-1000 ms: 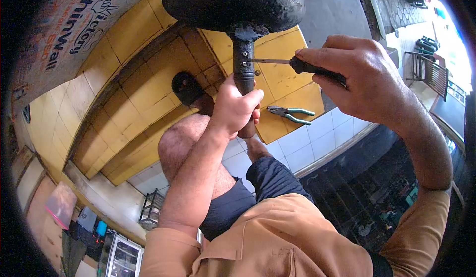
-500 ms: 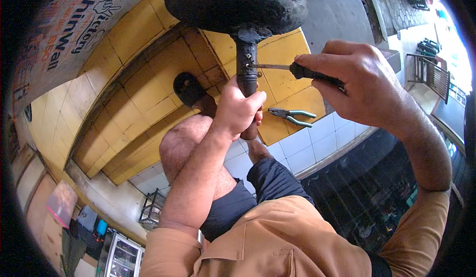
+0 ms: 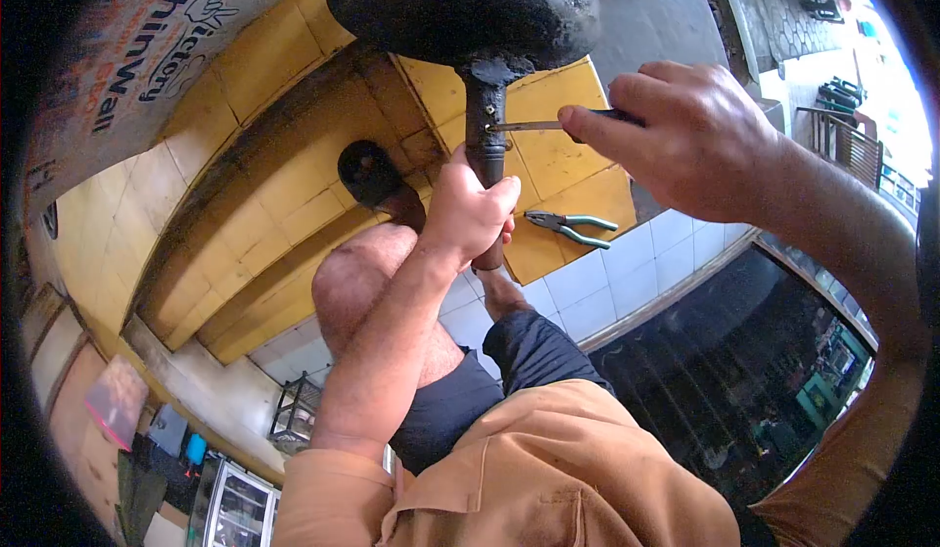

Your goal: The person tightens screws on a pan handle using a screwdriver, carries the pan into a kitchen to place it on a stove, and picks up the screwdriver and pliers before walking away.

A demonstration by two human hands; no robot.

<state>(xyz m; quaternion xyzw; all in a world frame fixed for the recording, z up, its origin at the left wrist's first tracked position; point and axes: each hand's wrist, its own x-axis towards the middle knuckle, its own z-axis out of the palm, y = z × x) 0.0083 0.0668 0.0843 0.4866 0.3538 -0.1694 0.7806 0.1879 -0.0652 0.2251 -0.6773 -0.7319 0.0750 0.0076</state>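
Observation:
My left hand [image 3: 474, 212] is wrapped around the dark handle [image 3: 487, 160] of a blackened wok [image 3: 460, 8], with the handle pointing down toward me. A screwdriver [image 3: 534, 127] lies in my right hand [image 3: 685, 136], its thumb and fingers closed on the dark grip. From the right, the metal shaft reaches across to the handle, and its tip meets a small screw [image 3: 489, 128] there. Another small bright fastener [image 3: 491, 111] shows just above. Pliers with green-edged grips [image 3: 571, 226] rest on the yellow tiles right of my left hand.
Yellow tiled steps [image 3: 284, 194] curve away on the left, where my foot in a black sandal [image 3: 370, 173] stands. A printed white box or sack [image 3: 137, 67] borders the upper left. Dark glass [image 3: 705, 351] lies at lower right, beside white tiles [image 3: 627, 263].
My right hand has turned and moved slightly left and up, its fingers now covering more of the screwdriver's grip. The forearm has swung outward. My left hand keeps its hold on the handle.

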